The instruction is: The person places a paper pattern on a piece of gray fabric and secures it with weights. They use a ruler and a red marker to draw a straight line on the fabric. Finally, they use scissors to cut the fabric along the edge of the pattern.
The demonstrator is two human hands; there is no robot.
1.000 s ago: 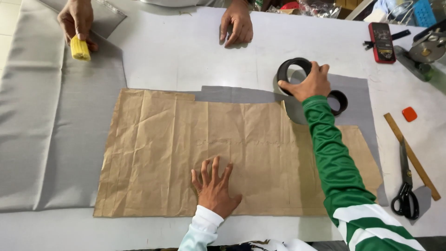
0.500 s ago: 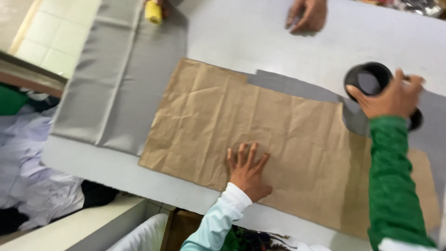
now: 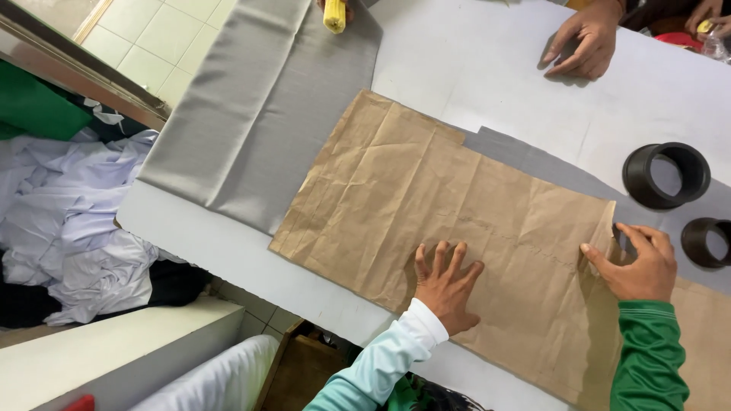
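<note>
A large creased brown paper sheet [image 3: 426, 198] lies on the white table [image 3: 487, 68], partly over grey fabric [image 3: 259, 129]. My left hand [image 3: 445, 285], in a pale sleeve, presses flat on the paper's near part with its fingers spread. My right hand [image 3: 636, 262], in a green sleeve, pinches the raised right edge of that sheet, thumb on top and fingers behind. Just beyond it stand a large black ring [image 3: 636, 179] and a smaller black ring [image 3: 694, 245], both free of my hand.
Another person's hand [image 3: 582, 38] rests on the far side of the table. A second hand at the far edge holds a yellow object [image 3: 334, 17] on the grey fabric. A heap of white clothes [image 3: 68, 221] lies on the floor to the left, past the table's edge.
My right hand has let go of the large black ring and come back onto the paper's edge. My view has swung left. My left hand stays pressed on the paper.
</note>
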